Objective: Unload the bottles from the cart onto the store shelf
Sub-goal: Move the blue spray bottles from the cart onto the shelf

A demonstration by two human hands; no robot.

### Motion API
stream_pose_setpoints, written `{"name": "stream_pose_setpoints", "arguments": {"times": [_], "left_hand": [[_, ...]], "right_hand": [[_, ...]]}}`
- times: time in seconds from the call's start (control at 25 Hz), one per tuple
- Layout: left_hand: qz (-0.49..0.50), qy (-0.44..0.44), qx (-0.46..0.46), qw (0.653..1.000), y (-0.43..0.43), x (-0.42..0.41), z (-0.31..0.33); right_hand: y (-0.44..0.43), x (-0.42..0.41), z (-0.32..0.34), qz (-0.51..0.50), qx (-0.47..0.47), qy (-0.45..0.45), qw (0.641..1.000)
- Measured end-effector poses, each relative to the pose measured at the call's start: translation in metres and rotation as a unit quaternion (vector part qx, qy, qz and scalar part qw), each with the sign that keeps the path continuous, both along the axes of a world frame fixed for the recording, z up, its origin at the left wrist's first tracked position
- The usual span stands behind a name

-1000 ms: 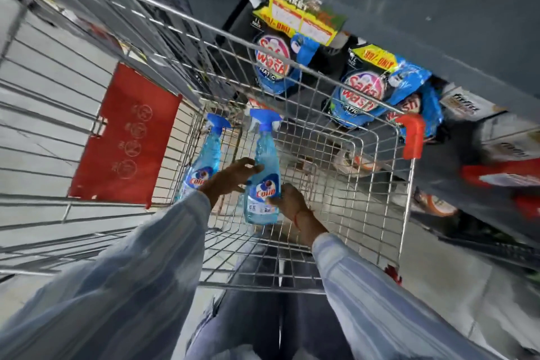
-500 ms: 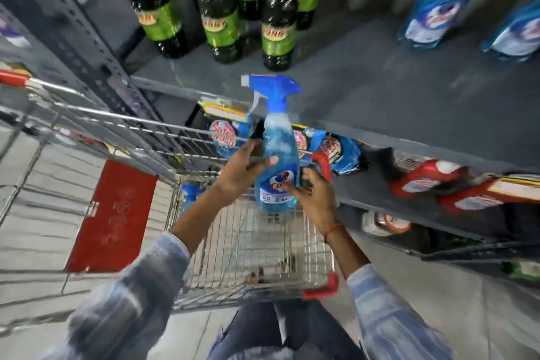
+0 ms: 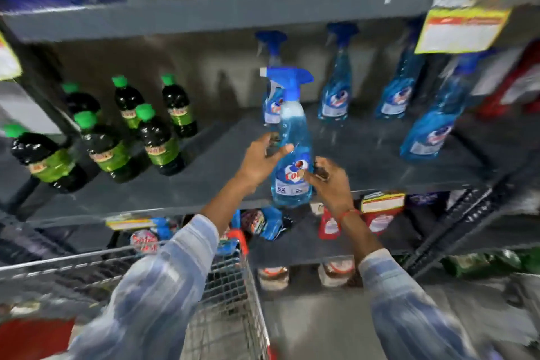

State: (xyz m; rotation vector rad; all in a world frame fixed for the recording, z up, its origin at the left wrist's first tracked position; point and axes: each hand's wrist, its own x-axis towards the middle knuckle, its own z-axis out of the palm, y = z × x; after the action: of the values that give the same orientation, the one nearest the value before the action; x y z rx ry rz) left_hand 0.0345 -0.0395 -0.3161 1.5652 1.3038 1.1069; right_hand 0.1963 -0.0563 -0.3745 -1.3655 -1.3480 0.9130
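A blue spray bottle (image 3: 292, 137) with a blue trigger top is held upright at the front edge of the grey middle shelf (image 3: 222, 161). My left hand (image 3: 261, 159) grips its left side and my right hand (image 3: 328, 181) grips its lower right side. Several matching blue spray bottles (image 3: 336, 96) stand further back and to the right on that shelf. The wire cart (image 3: 230, 295) is low in the view, below my arms, and its inside is mostly hidden by my left sleeve.
Dark bottles with green caps (image 3: 160, 143) fill the shelf's left part. A yellow price tag (image 3: 461, 29) hangs from the upper shelf at right. Red and blue pouches (image 3: 380, 219) lie on the lower shelf. A shelf upright (image 3: 455, 222) slants at right.
Both hands have lifted the spray bottle out of the cart and up to the middle shelf. The view has swung up from the cart to the shelves.
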Motion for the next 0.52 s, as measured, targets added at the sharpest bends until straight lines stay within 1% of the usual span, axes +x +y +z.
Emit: {"name": "stream_pose_setpoints", "arguments": {"times": [0.08,0.2,0.32,0.44,0.52], "left_hand": [[-0.014,-0.016,0.008,1.0,0.021,0.033,0.004],[-0.033,-0.012,0.021,0.999,0.047,0.077,0.008],[-0.058,-0.017,0.024,0.998,0.073,0.11,0.003],[-0.05,-0.009,0.018,0.999,0.102,0.136,-0.014],[-0.041,-0.016,0.013,0.999,0.099,0.146,-0.004]], "right_hand": [[0.017,0.03,0.009,-0.034,0.018,-0.019,0.999],[0.046,0.067,0.01,-0.067,0.032,-0.055,0.996],[0.067,0.096,0.014,-0.082,0.016,-0.056,0.995],[0.088,0.116,0.014,-0.091,0.017,-0.063,0.994],[0.097,0.12,0.014,-0.089,0.015,-0.049,0.995]]}}
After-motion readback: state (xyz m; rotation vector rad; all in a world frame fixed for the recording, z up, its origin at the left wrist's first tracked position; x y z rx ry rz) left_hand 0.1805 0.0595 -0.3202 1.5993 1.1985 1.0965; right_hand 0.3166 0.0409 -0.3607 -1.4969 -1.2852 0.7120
